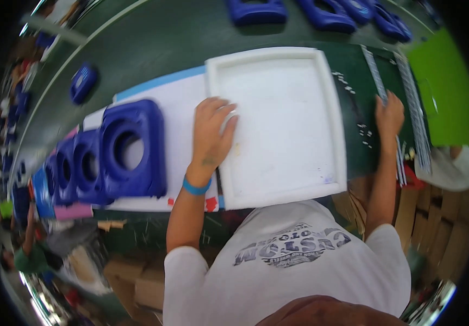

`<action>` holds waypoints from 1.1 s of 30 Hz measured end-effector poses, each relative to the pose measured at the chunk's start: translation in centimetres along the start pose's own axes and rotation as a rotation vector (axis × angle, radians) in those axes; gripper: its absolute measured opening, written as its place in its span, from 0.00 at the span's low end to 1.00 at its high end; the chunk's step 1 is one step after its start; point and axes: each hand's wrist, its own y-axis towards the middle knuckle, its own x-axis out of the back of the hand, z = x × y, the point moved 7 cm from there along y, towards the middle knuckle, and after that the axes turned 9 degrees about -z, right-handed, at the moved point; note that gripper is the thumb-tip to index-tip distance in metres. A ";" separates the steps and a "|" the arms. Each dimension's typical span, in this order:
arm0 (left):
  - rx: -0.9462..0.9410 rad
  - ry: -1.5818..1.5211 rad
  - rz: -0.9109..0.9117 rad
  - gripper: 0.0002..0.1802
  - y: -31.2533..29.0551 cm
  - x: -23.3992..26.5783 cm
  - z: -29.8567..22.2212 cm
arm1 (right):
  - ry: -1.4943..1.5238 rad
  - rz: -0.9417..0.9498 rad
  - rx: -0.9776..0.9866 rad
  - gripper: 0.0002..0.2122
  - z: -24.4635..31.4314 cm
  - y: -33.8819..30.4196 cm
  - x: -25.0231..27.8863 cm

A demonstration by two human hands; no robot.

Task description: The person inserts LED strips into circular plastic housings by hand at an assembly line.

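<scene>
A shallow white foam tray with a raised rim lies in front of me. My left hand is over its left rim, thumb and fingers curled toward each other. A small whitish bit seems to sit between them, too small to name. Off to the right, my right hand is closed around a long, narrow grey strip lying lengthwise on the table. A second patterned grey strip lies farther right. Small white pieces are scattered on the dark green surface between the tray and my right hand.
Several blue plastic housings with round openings stand in a row on the left. More blue parts lie on the green surface beyond the tray. A bright green panel is at the right. Cardboard is stacked below the table's right end.
</scene>
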 end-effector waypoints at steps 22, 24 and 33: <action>0.381 0.761 0.168 0.36 -3.3 17.0 1.7 | 0.343 0.030 -0.433 0.10 -5.1 -4.0 -3.5; 0.403 0.820 0.165 0.38 -3.0 17.4 1.3 | 0.278 -0.013 -0.392 0.09 -3.5 -2.9 -2.0; 0.402 0.834 0.267 0.44 -2.5 14.6 3.3 | 0.324 -0.084 -0.455 0.08 -3.2 -2.3 -0.4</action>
